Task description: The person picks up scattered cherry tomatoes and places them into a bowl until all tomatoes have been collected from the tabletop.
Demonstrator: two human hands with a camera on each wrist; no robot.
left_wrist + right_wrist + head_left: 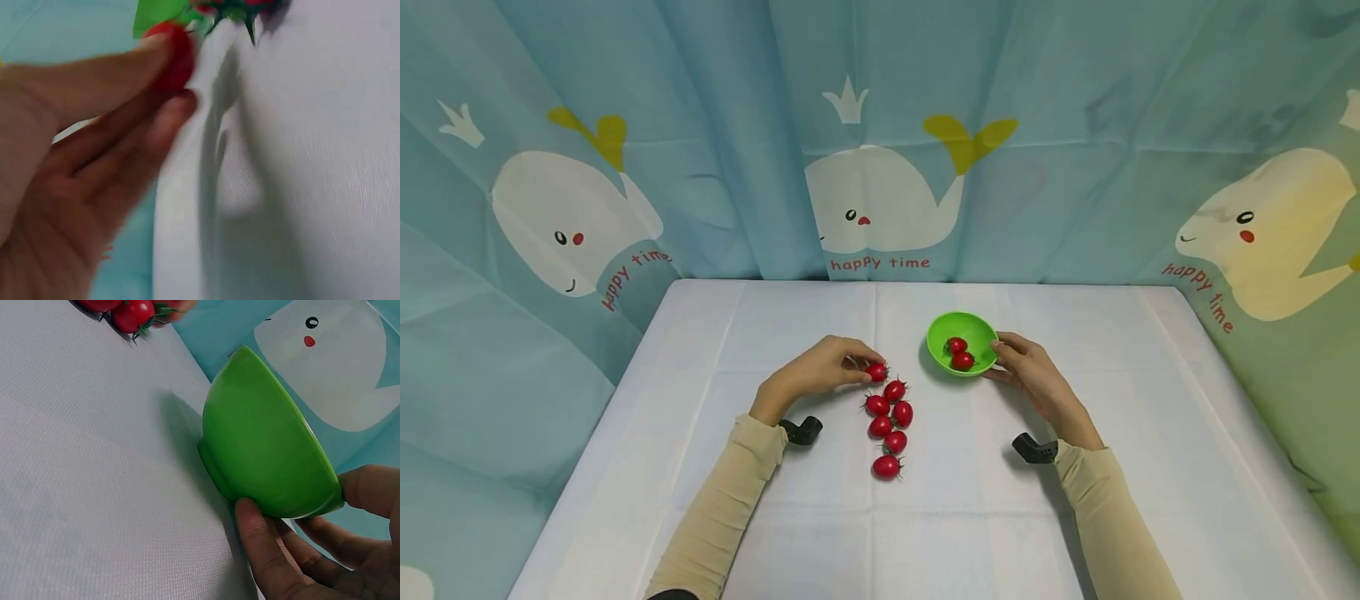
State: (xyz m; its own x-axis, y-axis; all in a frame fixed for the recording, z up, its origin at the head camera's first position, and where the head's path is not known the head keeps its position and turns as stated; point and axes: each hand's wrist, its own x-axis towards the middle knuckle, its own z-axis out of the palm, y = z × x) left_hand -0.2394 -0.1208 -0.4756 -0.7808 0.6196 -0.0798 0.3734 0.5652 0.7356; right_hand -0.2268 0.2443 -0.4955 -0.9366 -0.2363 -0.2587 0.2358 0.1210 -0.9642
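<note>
Tomato (877, 372) pinched in left fingers (165, 125); green bowl (265, 437) held by right fingers (256, 534).

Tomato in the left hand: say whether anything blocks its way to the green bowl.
Nothing visible does: in the head view, only white table lies between the tomato in the left hand and the green bowl. The six loose tomatoes lie off that line, on its near side.

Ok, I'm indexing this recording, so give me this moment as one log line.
left hand: pinches one tomato | right hand: holds green bowl | inside bowl: two tomatoes | on table: six tomatoes
</note>
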